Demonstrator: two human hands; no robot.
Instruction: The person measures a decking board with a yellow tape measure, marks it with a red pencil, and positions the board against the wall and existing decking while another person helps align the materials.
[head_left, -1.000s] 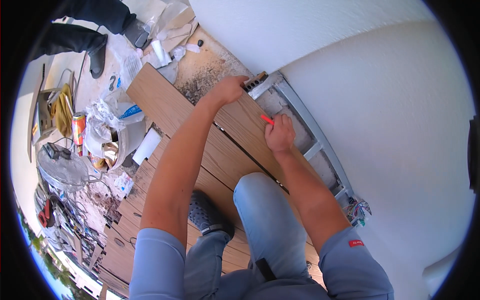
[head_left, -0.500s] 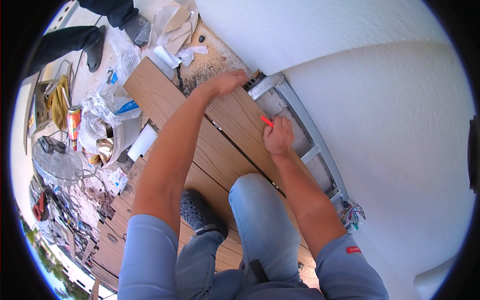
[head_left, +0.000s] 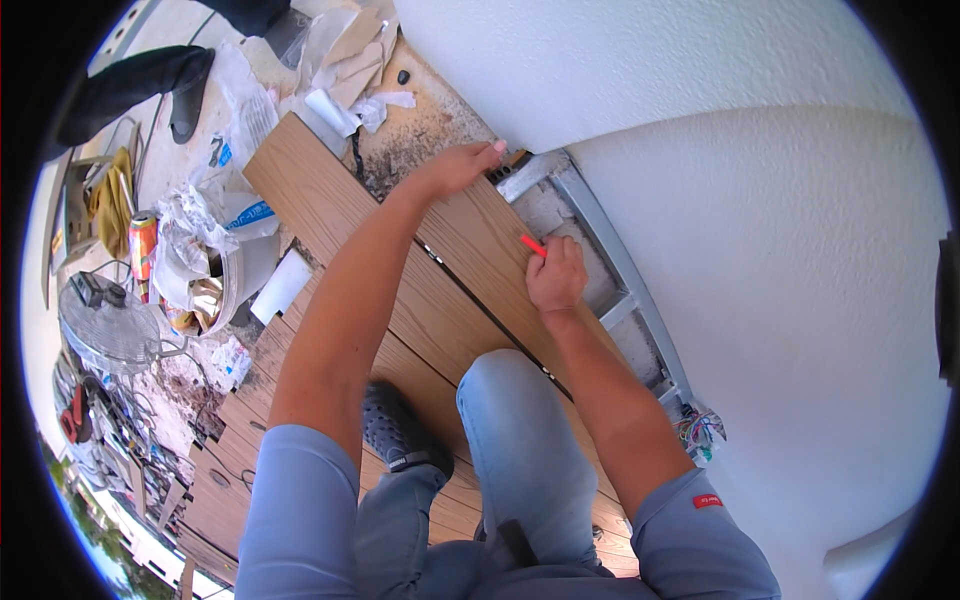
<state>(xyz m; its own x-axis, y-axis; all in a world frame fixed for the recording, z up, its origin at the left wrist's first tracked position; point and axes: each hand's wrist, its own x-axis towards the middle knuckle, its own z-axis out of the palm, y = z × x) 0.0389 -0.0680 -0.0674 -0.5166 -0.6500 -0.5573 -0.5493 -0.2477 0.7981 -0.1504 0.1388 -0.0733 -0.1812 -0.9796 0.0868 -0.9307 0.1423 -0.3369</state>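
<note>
Slightly rightward, the left hand (head_left: 458,170) has shifted at the far end of the wood-grained brown plank (head_left: 480,235), its hold unclear; the right hand (head_left: 557,275) grips a slim red pen-like stick (head_left: 533,244). Left of this grip, matching brown boards (head_left: 450,322) lie laid; right, grey metal framing (head_left: 613,238) remains uncovered.

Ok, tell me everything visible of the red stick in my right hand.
The red stick is bright, slim and plastic-looking. Only a short end shows, slanting up and left from the closed right hand, which hides the rest. That end shows by the wall-side edge of the wood-look board; whether they touch can't be told.
</note>
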